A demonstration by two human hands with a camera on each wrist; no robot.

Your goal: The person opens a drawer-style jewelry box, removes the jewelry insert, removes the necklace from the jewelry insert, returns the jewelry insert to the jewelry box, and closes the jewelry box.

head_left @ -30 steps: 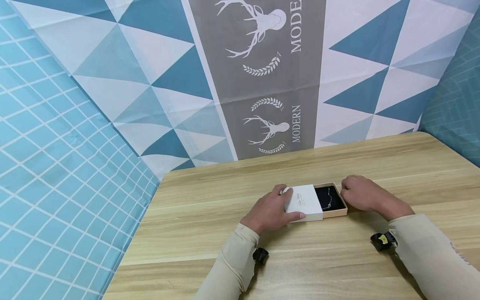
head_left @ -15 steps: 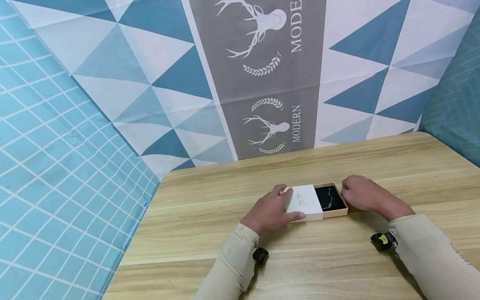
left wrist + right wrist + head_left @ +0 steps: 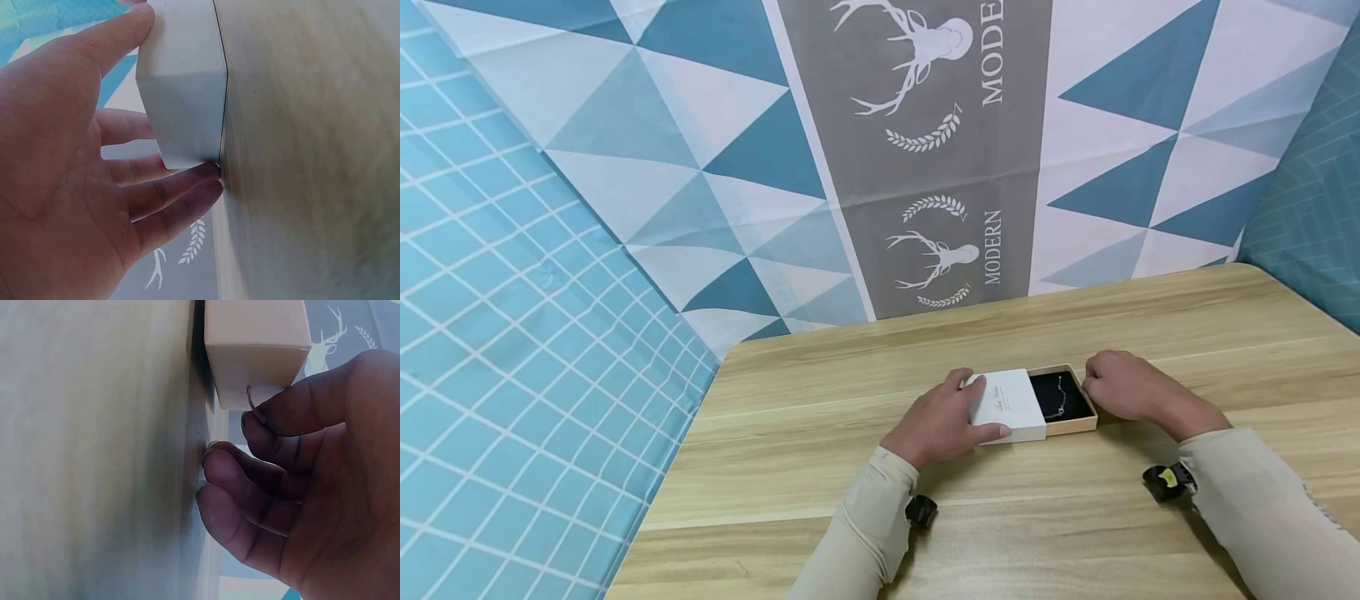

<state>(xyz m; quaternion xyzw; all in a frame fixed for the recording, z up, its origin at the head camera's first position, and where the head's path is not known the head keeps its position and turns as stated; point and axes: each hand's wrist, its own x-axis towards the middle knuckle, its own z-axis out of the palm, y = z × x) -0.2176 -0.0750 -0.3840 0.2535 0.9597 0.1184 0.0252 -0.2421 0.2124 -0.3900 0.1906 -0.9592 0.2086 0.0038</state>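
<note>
Right of centre on a wood-grain table [image 3: 805, 408], a little two-part box [image 3: 1032, 410] was set flat: a white outer cover [image 3: 1006, 400] with print too tiny to make out, and a tan drawer [image 3: 1071, 427] sticking partly out of its right end. The drawer was fitted with a black insert [image 3: 1077, 407], and a thin silvery chain [image 3: 1061, 409] was laid across it, kinda wiggly. From the drawer's end face, a small ribbon tab [image 3: 252, 402] was seen poking out. The cover was held by the left hand [image 3: 942, 421], spread pretty wide, thumb placed along the near side and fingers at the far side. The ribbon tab was pinched by the right hand [image 3: 1123, 387], thumb and index basically closed up on it, other fingers curled. Both forearms were covered by beige sleeves [image 3: 859, 529], with a small black gadget [image 3: 921, 511] worn at each wrist. Past the table, the back wall [image 3: 760, 133] was patterned with blue and white triangles and split by a gray band [image 3: 1007, 158] printed with deer heads and "MODERN".
</note>
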